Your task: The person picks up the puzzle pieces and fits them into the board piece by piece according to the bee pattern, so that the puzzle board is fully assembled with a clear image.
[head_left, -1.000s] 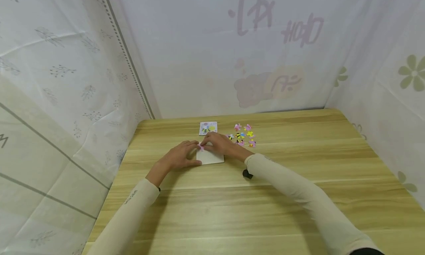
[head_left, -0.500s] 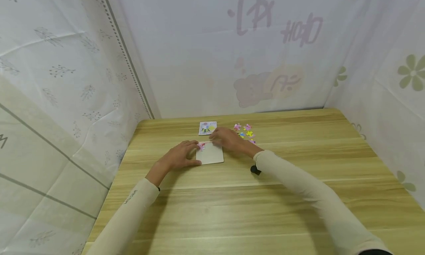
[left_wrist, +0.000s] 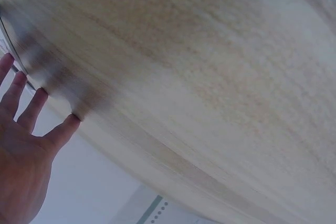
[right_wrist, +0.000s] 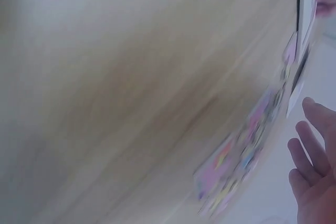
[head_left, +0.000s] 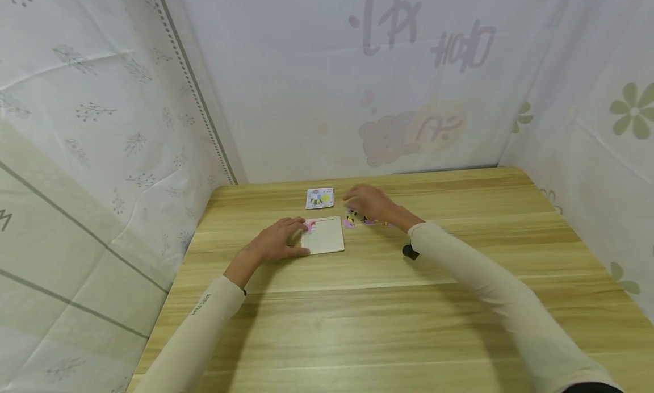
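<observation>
A white puzzle board lies flat on the table. At its left edge rests my left hand, thumb by the near corner and fingers by the far one; in the left wrist view that hand has spread, nearly straight fingers. A pink jigsaw piece sits in the board's far left corner, beside the fingertips. My right hand hovers over several loose jigsaw pieces, covering part of them. The right wrist view shows this hand with loosely bent fingers and nothing between them, above the blurred pieces.
Behind the board lies a small picture card with a bee on it. The wooden table reaches back to a printed cloth, with more cloth along both sides. A small black device hangs under the right sleeve.
My right hand has left the pink piece on the board and moved right, over the loose pieces. The left hand has stayed at the board's edge.
</observation>
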{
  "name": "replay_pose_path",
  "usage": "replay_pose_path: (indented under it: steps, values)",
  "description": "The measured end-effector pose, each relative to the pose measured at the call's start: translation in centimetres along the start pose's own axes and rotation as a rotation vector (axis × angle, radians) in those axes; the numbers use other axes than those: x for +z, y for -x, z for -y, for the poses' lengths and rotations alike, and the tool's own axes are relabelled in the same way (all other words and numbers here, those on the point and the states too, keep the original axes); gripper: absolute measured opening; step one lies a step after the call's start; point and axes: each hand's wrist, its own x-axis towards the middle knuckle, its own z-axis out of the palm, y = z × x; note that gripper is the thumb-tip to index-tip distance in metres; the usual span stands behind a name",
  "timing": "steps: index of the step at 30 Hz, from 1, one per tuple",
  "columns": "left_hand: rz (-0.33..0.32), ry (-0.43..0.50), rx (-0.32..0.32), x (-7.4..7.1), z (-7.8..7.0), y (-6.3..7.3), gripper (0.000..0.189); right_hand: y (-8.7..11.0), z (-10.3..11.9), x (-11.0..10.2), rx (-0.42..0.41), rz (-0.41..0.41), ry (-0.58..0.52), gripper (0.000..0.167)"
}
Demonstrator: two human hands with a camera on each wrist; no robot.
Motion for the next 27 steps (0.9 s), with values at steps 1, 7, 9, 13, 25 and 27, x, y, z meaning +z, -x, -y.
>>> replay_pose_path:
  steps: [1, 7, 9, 13, 25, 27]
  values:
    - [0.0, 0.001, 0.0, 0.0, 0.0, 0.0, 0.075, 0.1, -0.4, -0.2, 0.01, 0.001, 0.005, 0.028]
    - [0.005, 0.005, -0.003, -0.2, -0.1, 0.1, 0.074, 0.4, -2.7, -1.1, 0.044, 0.03, 0.044, 0.029]
    - [0.006, 0.005, -0.004, -0.2, -0.2, 0.1, 0.074, 0.5, -3.3, -1.3, 0.068, 0.041, 0.038, 0.029]
    - [0.002, 0.007, -0.004, -0.2, -0.2, 0.1, 0.074, 0.6, -3.9, -1.8, 0.077, 0.048, 0.029, 0.029]
    - [0.005, 0.015, -0.005, 0.0, 0.0, 0.2, 0.074, 0.3, -4.4, -1.8, 0.134, 0.075, 0.008, 0.025]
    - [0.005, 0.017, -0.005, -0.1, -0.1, 0.1, 0.074, 0.1, -4.4, -1.6, 0.137, 0.073, 0.014, 0.024]
